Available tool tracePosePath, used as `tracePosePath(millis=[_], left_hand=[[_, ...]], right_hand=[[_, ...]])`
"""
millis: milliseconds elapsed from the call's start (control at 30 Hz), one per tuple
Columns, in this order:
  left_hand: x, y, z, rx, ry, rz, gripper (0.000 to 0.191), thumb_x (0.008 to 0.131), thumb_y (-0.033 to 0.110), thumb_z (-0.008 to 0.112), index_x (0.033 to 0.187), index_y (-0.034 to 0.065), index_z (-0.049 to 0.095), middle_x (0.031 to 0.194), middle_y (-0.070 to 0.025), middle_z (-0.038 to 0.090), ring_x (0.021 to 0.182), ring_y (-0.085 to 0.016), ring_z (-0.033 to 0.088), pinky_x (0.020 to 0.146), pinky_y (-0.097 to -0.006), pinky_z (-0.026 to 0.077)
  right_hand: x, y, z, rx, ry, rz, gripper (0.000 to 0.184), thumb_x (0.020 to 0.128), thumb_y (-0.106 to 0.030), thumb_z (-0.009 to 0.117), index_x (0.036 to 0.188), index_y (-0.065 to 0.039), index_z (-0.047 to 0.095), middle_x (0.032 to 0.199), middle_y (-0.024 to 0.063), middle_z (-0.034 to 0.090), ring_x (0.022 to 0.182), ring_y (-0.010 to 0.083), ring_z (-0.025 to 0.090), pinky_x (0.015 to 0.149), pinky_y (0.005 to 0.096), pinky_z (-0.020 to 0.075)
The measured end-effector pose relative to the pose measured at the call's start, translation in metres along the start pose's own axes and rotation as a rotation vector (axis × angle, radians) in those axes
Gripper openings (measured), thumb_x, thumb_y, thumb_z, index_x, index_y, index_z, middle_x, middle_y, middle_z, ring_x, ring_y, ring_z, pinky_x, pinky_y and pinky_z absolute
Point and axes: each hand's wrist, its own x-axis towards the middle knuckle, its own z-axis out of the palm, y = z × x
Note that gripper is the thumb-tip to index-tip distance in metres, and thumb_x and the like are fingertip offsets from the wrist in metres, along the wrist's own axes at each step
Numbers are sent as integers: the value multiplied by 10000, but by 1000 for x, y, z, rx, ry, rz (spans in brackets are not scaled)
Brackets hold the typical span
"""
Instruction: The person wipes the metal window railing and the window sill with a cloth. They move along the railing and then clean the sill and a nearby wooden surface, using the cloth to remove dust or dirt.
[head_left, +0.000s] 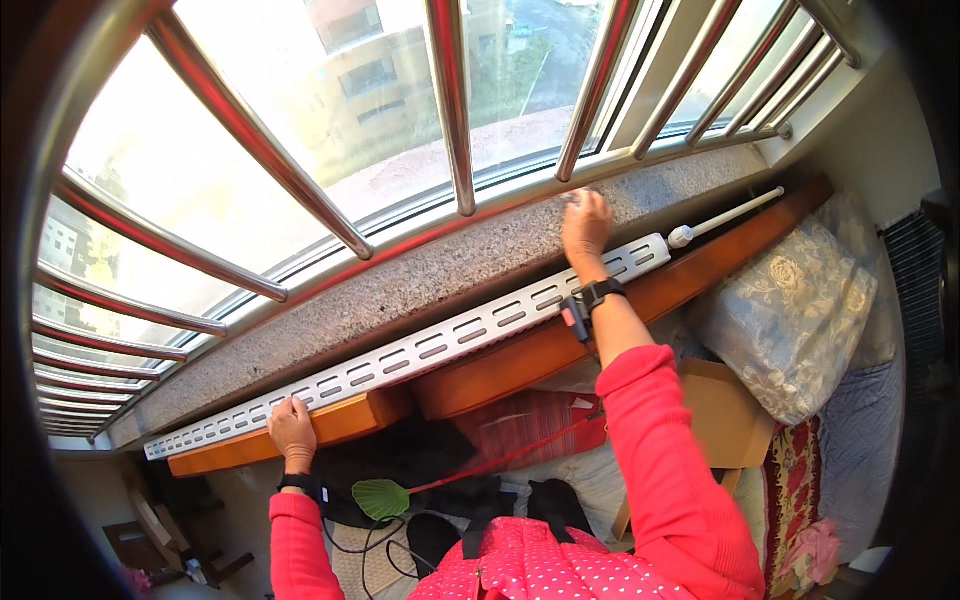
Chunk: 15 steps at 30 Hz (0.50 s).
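My right hand (587, 227) is over the speckled stone windowsill (420, 277), close to the foot of the window bars. Its fingers are curled around a small greyish thing (571, 198), too blurred to name. Lower left, my left hand (292, 429) grips the edge of a white slotted radiator (431, 346), next to the wooden headboard (517, 364). Dark bands circle both wrists, and the right one carries a small dark device (576, 319).
Curved metal bars (450, 105) guard the window. A white pipe with a valve (680, 237) leaves the radiator's right end. Below lie a green fly swatter (381, 498), a cardboard box (724, 412), a floral cushion (787, 307) in clear plastic and a black cable (365, 559).
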Motion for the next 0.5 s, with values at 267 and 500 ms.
tracePosePath(millis=[267, 500], left_hand=[[-1, -1, 1, -52, 29, -24, 344, 933, 276, 476, 764, 46, 667, 834, -154, 654, 833, -356, 597, 802, -449, 438], [-2, 1, -2, -59, 2, -49, 318, 924, 273, 491, 794, 46, 670, 850, -145, 654, 842, -343, 594, 807, -436, 436]], right_hand=[[-82, -108, 35, 363, -225, -719, 149, 843, -186, 605, 935, -164, 719, 836, 30, 655, 878, 225, 582, 813, 355, 474], [17, 15, 18, -84, -116, -574, 63, 807, -130, 623, 795, -101, 678, 800, 99, 639, 870, 290, 569, 808, 404, 492]])
